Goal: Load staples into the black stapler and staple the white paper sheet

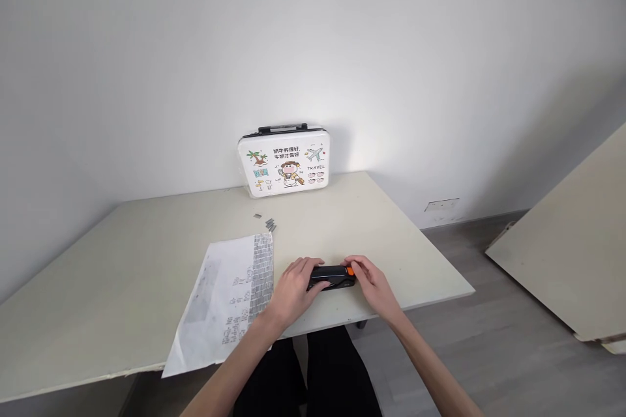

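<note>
A black stapler [333, 275] with an orange part at its right end lies sideways at the table's front edge. My left hand [295, 288] is wrapped round its left end, thumb along the near side. At the other end, the fingers of my right hand [370, 280] are closed on the orange part. Left of my hands lies a sheet of paper [227, 290] with printed text, its lower corner hanging over the edge. Several small grey staple strips [270, 224] lie loose just beyond the sheet.
A white case [288, 166] with cartoon prints and a black handle leans upright against the wall. The pale table [147, 260] ends at the right, with grey floor beyond. Another pale panel or tabletop [577, 247] stands at the far right, near a wall socket plate [441, 205].
</note>
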{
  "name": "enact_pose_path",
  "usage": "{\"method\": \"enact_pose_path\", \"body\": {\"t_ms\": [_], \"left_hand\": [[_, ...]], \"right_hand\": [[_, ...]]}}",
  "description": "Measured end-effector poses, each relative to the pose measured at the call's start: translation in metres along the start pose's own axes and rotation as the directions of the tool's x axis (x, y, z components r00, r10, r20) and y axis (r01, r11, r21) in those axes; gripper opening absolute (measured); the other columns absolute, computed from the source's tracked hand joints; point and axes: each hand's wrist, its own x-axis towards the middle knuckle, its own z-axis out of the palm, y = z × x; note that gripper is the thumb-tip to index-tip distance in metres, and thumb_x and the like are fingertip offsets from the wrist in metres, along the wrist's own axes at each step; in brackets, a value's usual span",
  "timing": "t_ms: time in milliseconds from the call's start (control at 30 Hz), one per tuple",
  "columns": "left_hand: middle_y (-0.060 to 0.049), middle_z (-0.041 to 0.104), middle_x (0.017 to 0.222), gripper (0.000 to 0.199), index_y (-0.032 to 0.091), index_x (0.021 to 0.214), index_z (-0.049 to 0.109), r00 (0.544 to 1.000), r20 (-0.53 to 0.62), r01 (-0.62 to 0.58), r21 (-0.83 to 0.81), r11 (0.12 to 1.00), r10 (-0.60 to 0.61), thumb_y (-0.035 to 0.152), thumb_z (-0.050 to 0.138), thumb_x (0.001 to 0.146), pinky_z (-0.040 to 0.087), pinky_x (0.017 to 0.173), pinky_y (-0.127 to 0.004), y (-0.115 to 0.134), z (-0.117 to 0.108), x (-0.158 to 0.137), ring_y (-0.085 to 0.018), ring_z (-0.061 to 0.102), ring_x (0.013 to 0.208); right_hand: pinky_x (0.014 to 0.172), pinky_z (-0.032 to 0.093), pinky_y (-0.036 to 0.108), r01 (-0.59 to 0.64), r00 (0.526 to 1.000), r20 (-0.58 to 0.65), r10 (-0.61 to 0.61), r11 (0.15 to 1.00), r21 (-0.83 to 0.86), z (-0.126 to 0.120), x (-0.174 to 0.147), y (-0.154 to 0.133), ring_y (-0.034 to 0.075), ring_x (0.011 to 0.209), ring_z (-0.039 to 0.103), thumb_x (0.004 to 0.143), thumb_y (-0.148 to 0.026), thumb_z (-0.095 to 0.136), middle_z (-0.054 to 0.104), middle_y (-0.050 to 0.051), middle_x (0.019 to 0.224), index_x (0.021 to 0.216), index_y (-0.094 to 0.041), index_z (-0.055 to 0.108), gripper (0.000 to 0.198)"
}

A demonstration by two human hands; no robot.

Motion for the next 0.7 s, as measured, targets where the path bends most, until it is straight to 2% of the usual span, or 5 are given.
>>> {"method": "enact_pose_path", "body": {"t_ms": [100,233,467,700], "left_hand": [[-0.005,0.070,0.111,0.031,0.027,0.123,0.057,0.992,-0.043,0.115,-0.088,0.989,-0.119,0.041,0.066,0.097,0.057,0.085,-0.042,-0.007,0.000,-0.014,-0.026,0.068,0.100],[-0.004,0.069,0.102,0.019,0.026,0.106,0.062,0.981,-0.061,0.175,-0.139,0.975,-0.185,0.044,0.063,0.098,0.057,0.078,-0.038,-0.010,-0.001,-0.026,-0.024,0.068,0.092],[-0.004,0.069,0.100,0.019,0.025,0.096,0.064,0.985,-0.065,0.146,-0.175,0.974,-0.160,0.043,0.060,0.099,0.056,0.073,-0.036,-0.014,-0.002,-0.025,-0.022,0.068,0.085],[-0.004,0.069,0.101,0.020,0.026,0.098,0.066,0.981,-0.059,0.167,-0.225,0.960,-0.185,0.046,0.061,0.098,0.058,0.078,-0.038,-0.017,0.001,-0.026,-0.023,0.069,0.087]], "right_hand": [[0.099,0.055,0.040,-0.014,1.000,-0.001,0.014,0.999,-0.037,0.000,-0.001,-0.002,0.027,0.114,0.068,0.102,-0.063,0.045,0.073,0.011,0.122,0.116,-0.025,0.066,0.046],[0.099,0.054,0.040,-0.028,1.000,-0.001,0.028,0.997,-0.070,0.001,-0.002,-0.003,0.027,0.114,0.067,0.102,-0.064,0.044,0.072,0.011,0.123,0.116,-0.025,0.066,0.047],[0.097,0.054,0.038,-0.024,1.000,-0.018,0.022,0.995,-0.094,0.002,-0.002,-0.004,0.027,0.115,0.067,0.101,-0.066,0.042,0.073,0.011,0.120,0.114,-0.025,0.067,0.050],[0.094,0.056,0.038,-0.009,1.000,-0.018,0.007,0.993,-0.117,0.003,-0.001,-0.001,0.027,0.111,0.068,0.101,-0.065,0.043,0.074,0.010,0.119,0.114,-0.025,0.067,0.048]]}}
